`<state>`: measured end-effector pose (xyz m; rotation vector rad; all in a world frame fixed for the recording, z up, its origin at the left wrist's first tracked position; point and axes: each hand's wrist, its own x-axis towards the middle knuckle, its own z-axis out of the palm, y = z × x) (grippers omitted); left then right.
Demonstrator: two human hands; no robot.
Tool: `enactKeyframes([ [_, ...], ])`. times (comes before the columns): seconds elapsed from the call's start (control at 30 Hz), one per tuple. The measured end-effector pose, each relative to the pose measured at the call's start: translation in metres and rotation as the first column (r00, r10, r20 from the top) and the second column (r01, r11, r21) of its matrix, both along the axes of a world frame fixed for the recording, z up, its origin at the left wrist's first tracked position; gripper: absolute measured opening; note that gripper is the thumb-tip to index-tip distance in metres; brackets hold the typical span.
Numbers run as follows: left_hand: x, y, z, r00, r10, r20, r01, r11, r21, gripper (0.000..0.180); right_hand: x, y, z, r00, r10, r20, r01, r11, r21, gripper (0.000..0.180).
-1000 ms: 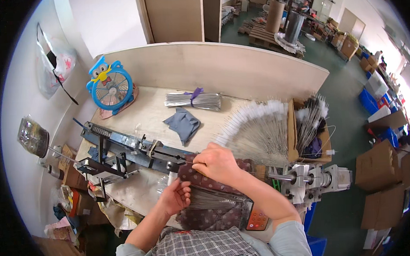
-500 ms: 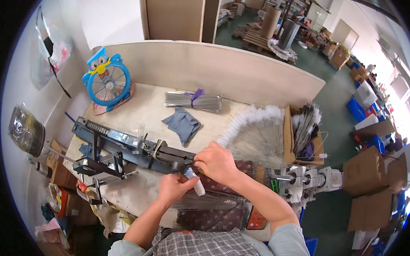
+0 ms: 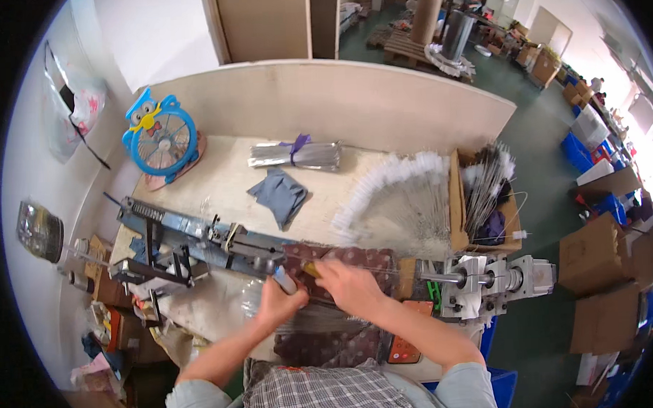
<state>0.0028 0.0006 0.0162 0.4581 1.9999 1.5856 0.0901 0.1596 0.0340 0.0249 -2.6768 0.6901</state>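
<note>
My left hand point(image 3: 278, 304) is closed round a small white and light-blue tube point(image 3: 284, 280), by the near right end of a long metal jig point(image 3: 245, 244). To its right, my right hand point(image 3: 351, 286) has its fingers curled together at a short yellow piece point(image 3: 311, 269); its kind is too small to make out. Both hands are above a dark dotted cloth point(image 3: 371, 258). Between and below them lies a bundle of thin metal wires point(image 3: 323, 319), partly hidden by my right forearm.
White-tipped wire brushes point(image 3: 405, 194) fan out beside a cardboard box point(image 3: 457, 206). Behind lie a grey cloth point(image 3: 279, 196), a tied wire bundle point(image 3: 317, 155) and a blue fan point(image 3: 163, 143). A metal shaft machine point(image 3: 480, 281) stands right, a phone point(image 3: 405, 351) near it.
My right hand has drawn back from the jig's end, toward me. The tube in my left hand has turned more upright, away from the right hand. The whole view has shifted slightly.
</note>
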Motion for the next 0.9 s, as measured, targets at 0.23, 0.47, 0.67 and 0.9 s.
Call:
enactKeyframes([
  [0.23, -0.019, -0.040, 0.001, 0.999, 0.005, 0.051, -0.012, 0.990, 0.138, 0.038, -0.016, 0.003, -0.016, 0.987, 0.107, 0.118, -0.110, 0.994, 0.020, 0.016],
  [0.47, -0.063, -0.159, -0.029, 0.580, 0.488, 0.653, -0.730, 0.666, 0.151, 0.033, -0.005, 0.002, 0.008, 0.979, 0.156, 0.131, -0.144, 0.985, -0.100, 0.013],
  [0.67, -0.076, -0.176, -0.033, 0.578, 0.450, 0.681, -0.724, 0.667, 0.174, 0.026, -0.011, -0.005, 0.010, 0.981, 0.148, 0.128, -0.135, 0.985, -0.105, 0.017],
  [0.9, -0.069, -0.151, -0.036, 0.514, 0.493, 0.702, -0.812, 0.544, 0.211, 0.016, 0.012, -0.002, 0.051, 0.985, 0.110, 0.132, -0.105, 0.994, -0.043, 0.026],
])
